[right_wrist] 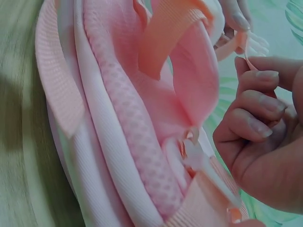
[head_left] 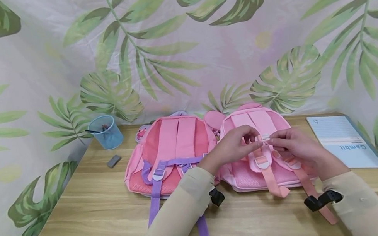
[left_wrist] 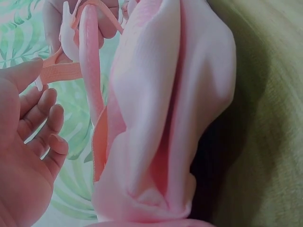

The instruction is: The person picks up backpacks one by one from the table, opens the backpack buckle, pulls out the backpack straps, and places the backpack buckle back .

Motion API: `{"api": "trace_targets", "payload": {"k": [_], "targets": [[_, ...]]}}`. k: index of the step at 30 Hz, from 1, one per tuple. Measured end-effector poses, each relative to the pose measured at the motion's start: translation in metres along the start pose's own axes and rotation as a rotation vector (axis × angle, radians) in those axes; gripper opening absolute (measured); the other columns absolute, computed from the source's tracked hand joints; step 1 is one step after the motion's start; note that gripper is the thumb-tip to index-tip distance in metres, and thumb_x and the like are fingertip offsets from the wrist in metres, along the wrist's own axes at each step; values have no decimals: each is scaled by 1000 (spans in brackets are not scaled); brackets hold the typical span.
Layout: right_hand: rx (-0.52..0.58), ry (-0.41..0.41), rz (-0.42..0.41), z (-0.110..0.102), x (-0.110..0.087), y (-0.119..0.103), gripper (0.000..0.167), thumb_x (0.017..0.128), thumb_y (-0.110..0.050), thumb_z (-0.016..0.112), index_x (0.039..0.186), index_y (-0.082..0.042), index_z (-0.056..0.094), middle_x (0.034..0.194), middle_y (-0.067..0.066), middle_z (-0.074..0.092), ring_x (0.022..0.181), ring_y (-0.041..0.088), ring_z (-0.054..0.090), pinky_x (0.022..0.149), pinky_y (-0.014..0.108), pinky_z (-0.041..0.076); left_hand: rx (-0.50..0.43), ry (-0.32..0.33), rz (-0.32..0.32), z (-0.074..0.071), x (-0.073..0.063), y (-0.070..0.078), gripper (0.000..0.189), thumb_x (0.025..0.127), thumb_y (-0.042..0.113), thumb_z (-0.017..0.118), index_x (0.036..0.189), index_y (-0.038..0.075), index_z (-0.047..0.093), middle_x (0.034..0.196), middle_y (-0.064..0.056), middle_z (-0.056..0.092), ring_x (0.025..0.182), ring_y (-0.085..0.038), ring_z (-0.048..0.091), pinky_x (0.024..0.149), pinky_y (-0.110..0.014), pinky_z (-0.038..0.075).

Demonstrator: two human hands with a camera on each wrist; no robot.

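The table [head_left: 80,208] carries everything, and the pink bag [head_left: 168,136] with purple webbing lies to the left on it. Beside that, in front of me, is the paler bag [head_left: 244,176], back panel up, orange tails [head_left: 270,182] trailing off its near edge. To its right lies a notebook [head_left: 347,139].

My left hand [head_left: 235,145] is over the paler bag, thumb and finger pinching the orange strap [left_wrist: 61,72]. My right hand [head_left: 295,146] faces it, with a thin bit of orange webbing nipped between thumb and forefinger, the other fingers curled in. The strap is raised above the back panel, between my two hands. At its end, by my left fingertips, is a white clip [right_wrist: 257,45]; how its parts sit I cannot tell.

My hold is only fingertip-deep, so I judge that a hard tug could slide the webbing out. A twist in the strap might leave the clip facing wrong. The bag is soft and could shift if I pull sideways, and the tails, lying so close, might snag on a sleeve.
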State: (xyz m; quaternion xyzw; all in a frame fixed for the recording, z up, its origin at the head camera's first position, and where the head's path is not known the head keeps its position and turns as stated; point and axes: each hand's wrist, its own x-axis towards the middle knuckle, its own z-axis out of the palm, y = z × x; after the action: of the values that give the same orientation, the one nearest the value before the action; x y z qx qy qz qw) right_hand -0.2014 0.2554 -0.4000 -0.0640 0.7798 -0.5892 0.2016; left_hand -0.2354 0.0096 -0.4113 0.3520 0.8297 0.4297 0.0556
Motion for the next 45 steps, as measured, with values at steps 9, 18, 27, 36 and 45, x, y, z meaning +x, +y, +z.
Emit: {"api": "trace_targets", "payload": {"k": [9, 18, 27, 36, 45], "targets": [[27, 0, -13, 6, 4, -2, 17, 112, -16, 56, 101, -5, 63, 72, -4, 48, 58, 6, 42, 52, 23, 35, 6, -3, 12, -1, 1, 0, 20, 103, 24, 76, 117, 10, 71, 99, -1, 67, 90, -7, 56, 78, -17, 46], [27, -36, -11, -5, -3, 0, 22, 113, -20, 56, 112, -1, 70, 76, -3, 62, 60, 8, 50, 55, 23, 43, 20, 10, 10, -3, -2, -2, 19, 102, 27, 76, 115, 14, 73, 99, 3, 67, 90, -6, 58, 79, -18, 48], [36, -66, 21, -10, -3, 3, 20, 113, -20, 55, 111, -10, 73, 73, -5, 51, 59, 6, 44, 55, 20, 41, -13, 7, 22, -2, 0, -2, 17, 102, 24, 76, 114, 12, 72, 100, 1, 67, 92, -7, 57, 80, -17, 47], [63, -46, 56, -4, -1, -1, 17, 114, -20, 53, 110, -9, 66, 68, -7, 46, 57, 5, 42, 54, 21, 40, -37, -4, 18, -1, 1, -2, 19, 102, 23, 76, 116, 10, 71, 100, -1, 66, 92, -7, 56, 79, -17, 46], [78, -21, 75, 1, -1, -5, 20, 115, -23, 50, 107, -11, 64, 72, -7, 49, 60, 6, 44, 56, 22, 43, -17, -20, 14, 0, 1, -2, 19, 103, 23, 75, 116, 10, 72, 100, -1, 66, 92, -8, 56, 78, -17, 46]]}}
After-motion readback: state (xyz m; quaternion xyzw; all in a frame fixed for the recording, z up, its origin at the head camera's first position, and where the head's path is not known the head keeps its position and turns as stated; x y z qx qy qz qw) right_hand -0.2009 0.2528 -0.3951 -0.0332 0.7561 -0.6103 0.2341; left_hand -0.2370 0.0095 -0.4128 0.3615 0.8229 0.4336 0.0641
